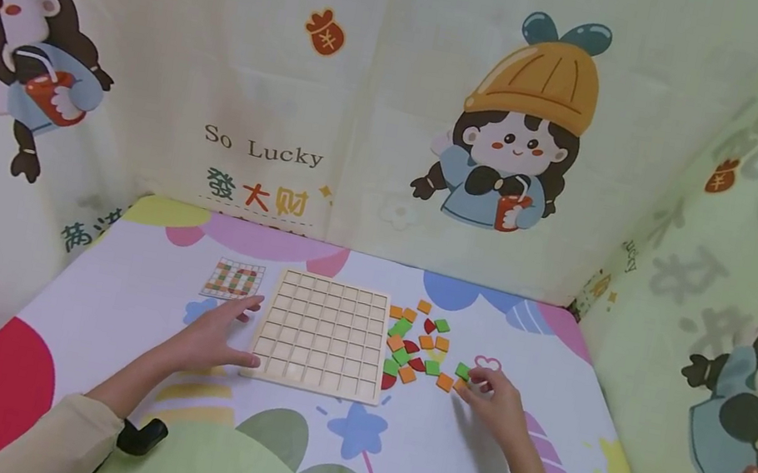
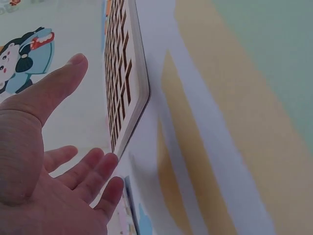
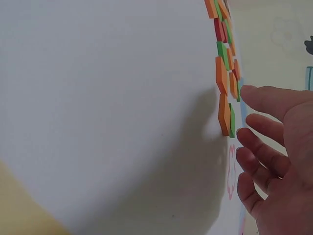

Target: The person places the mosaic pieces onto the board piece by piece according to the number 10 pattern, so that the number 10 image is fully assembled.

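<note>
A square wooden grid board (image 1: 314,390) lies flat on the table. At its left edge is my left hand (image 1: 209,338), thumb and fingers spread apart, the thumb tip right by the lower left corner. The left wrist view shows this hand (image 2: 63,196) with nothing in its grasp. To the right of the board lie scattered small tiles, orange (image 1: 444,382), green (image 1: 432,367) and red (image 1: 416,364). My right hand (image 1: 499,410) hovers at their right end, loosely bent fingers beside a green tile (image 1: 463,370). No tile shows between those fingers (image 3: 261,125) in the right wrist view.
A small card (image 1: 232,280) printed with a coloured grid pattern lies left of the board, beyond the left hand. The table wears a colourful printed cloth (image 1: 430,465). Curtains (image 1: 387,103) with cartoon figures stand behind and at both sides.
</note>
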`<state>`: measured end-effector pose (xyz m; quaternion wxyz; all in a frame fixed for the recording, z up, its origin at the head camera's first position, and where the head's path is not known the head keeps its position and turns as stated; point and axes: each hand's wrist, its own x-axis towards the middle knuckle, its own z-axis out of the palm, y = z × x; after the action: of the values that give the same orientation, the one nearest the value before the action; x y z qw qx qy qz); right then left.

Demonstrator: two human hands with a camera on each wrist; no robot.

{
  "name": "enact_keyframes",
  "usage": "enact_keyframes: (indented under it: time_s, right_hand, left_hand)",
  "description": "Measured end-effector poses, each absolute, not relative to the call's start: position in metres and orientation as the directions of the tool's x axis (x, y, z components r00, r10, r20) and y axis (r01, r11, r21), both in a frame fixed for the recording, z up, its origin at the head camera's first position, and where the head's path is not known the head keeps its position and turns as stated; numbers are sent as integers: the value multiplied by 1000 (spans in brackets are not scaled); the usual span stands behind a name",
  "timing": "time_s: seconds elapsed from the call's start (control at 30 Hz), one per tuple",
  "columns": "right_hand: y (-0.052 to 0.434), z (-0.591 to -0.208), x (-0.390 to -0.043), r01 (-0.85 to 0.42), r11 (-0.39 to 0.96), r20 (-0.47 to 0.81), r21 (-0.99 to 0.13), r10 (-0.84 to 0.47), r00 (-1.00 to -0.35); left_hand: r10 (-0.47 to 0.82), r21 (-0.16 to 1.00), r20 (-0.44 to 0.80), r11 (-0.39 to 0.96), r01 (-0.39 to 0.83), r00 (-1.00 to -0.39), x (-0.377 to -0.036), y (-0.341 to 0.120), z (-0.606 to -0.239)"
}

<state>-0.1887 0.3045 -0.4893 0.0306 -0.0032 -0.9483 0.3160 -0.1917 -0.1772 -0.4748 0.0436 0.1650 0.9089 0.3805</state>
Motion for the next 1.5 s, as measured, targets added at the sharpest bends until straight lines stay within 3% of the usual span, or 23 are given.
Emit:
enact_keyframes:
  time_s: [0.57,1.1,1.5]
  right_hand:
    - [298,-493,-193,76,824,-49,-562,58,-997]
    - [299,-495,-195,98,811,-68,-576,72,-995]
    - [303,-497,-193,81,806,-54,-586,60,-997]
  left_hand:
    - [333,702,-14,675,227,-943,-193,-178,-486]
    - [320,683,-79,707,183,-944,-196,-173,-489]
    - [312,557,-7,790,255,-950,-196,-168,-492]
